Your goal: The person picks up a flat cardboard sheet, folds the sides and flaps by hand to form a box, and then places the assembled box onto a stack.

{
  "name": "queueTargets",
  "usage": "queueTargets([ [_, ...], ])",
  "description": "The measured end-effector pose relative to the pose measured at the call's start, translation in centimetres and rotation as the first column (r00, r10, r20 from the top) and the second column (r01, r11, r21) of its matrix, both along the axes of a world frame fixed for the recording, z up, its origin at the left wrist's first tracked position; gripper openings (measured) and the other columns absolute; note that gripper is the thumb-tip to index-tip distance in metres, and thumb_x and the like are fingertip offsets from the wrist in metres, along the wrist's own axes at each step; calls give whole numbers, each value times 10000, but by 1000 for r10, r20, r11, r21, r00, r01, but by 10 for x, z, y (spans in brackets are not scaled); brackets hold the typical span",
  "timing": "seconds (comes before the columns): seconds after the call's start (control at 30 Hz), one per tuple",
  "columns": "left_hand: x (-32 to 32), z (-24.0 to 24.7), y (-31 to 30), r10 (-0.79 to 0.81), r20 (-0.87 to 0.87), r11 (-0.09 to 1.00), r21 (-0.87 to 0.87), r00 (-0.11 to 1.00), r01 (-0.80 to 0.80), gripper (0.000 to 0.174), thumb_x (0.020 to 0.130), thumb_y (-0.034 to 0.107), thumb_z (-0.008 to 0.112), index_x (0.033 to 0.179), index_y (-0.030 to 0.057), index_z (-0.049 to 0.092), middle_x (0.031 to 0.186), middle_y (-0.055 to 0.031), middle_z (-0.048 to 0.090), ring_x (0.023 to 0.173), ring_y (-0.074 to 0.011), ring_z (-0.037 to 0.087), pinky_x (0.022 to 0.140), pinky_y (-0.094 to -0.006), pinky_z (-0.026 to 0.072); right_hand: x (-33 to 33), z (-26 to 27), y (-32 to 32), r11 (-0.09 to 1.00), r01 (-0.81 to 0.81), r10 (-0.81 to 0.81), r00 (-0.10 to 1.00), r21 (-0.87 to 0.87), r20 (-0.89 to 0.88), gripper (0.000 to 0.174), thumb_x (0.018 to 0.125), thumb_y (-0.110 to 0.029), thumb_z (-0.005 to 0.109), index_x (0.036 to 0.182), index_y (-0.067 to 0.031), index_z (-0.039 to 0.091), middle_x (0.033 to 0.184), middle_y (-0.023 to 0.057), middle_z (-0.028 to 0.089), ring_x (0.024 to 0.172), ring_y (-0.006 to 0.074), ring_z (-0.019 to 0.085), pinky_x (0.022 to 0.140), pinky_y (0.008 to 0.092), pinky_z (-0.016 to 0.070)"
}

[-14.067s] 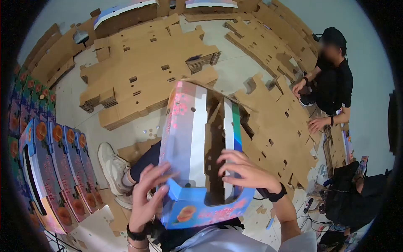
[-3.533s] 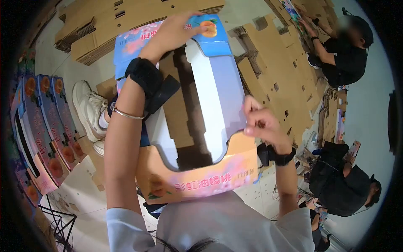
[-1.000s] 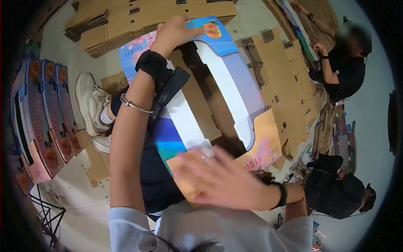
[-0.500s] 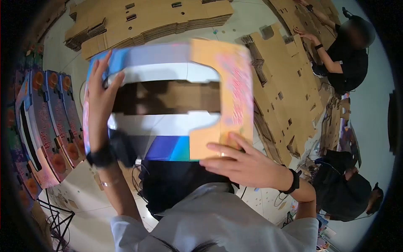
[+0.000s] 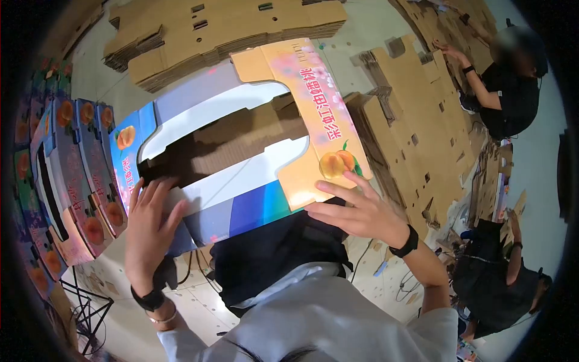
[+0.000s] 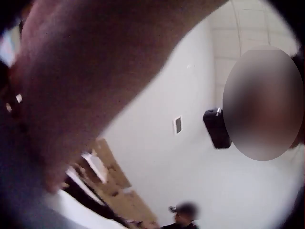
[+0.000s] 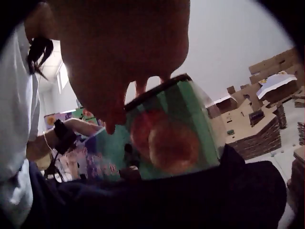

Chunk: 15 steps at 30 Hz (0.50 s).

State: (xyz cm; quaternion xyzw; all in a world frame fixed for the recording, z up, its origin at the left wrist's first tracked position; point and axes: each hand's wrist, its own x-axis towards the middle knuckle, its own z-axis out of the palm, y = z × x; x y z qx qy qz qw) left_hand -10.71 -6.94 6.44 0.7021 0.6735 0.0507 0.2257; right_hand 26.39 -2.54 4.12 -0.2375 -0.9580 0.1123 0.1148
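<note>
A printed cardboard fruit box (image 5: 329,130) sits tilted on the person's lap in the head view, its long top opening showing bare brown board inside. One end is orange with peaches, the other blue. At the near left corner, the left hand (image 5: 148,232) rests on the box with its fingers reaching to the opening's edge. The right hand (image 5: 362,211) lies with fingers spread across the orange end's near corner. From the right wrist view, that hand (image 7: 124,62) reaches over the top edge of a green side panel (image 7: 164,138) bearing a peach picture.
Finished-looking printed boxes (image 5: 84,175) stand in rows at the left. Stacks of flat brown cardboard (image 5: 223,42) lie ahead, with more flat sheets (image 5: 416,133) to the right. Two people in black (image 5: 512,99) work at the right. A black stand (image 5: 84,308) is at lower left.
The box has been turned around on the lap, so the orange end now points away to the right. Both hands have shifted to its near corners; the left has left the blue end's top.
</note>
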Motion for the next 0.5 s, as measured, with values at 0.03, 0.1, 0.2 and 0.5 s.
queueTargets([
  [0.03, 1, 7, -2, -3, 0, 1000, -3, 1000, 3, 428, 872, 309, 667, 1201, 44, 599, 1149, -183, 624, 1115, -369, 550, 1083, -458, 317, 3, -4, -2, 1000, 3, -3, 1000, -3, 0, 265, 829, -183, 708, 1093, -204, 715, 1199, -111, 635, 1321, 128, 479, 1143, 442, 318],
  [0.1, 5, 24, -4, 57, -13, 980, -192, 998, -59, 387, 847, 323, 702, 1077, 24, 615, 991, -180, 653, 1042, -380, 555, 1057, -478, 320, 9, -7, -3, 995, 3, -1, 1000, 105, -19, 286, 800, -192, 735, 1086, -198, 726, 1173, -88, 643, 1303, 146, 504, 1119, 441, 365],
  [0.2, 28, 22, -14, 38, 88, 999, -40, 995, -35, 395, 816, 332, 741, 1015, 18, 609, 874, -173, 646, 978, -382, 554, 1041, -488, 320, 20, -2, -4, 992, 82, -75, 994, 100, -76, 241, 793, -157, 735, 1033, -180, 737, 1106, -34, 665, 1236, 202, 572, 1041, 415, 454],
  [0.5, 100, 13, -18, -2, 188, 991, 129, 982, -22, 317, 811, 275, 765, 970, 35, 632, 691, -138, 610, 718, -330, 572, 881, -433, 409, 34, 33, 39, 983, 179, -179, 984, -37, 19, 234, 815, -198, 709, 1025, -119, 641, 1219, 51, 599, 1106, 223, 568, 957, 400, 434],
])
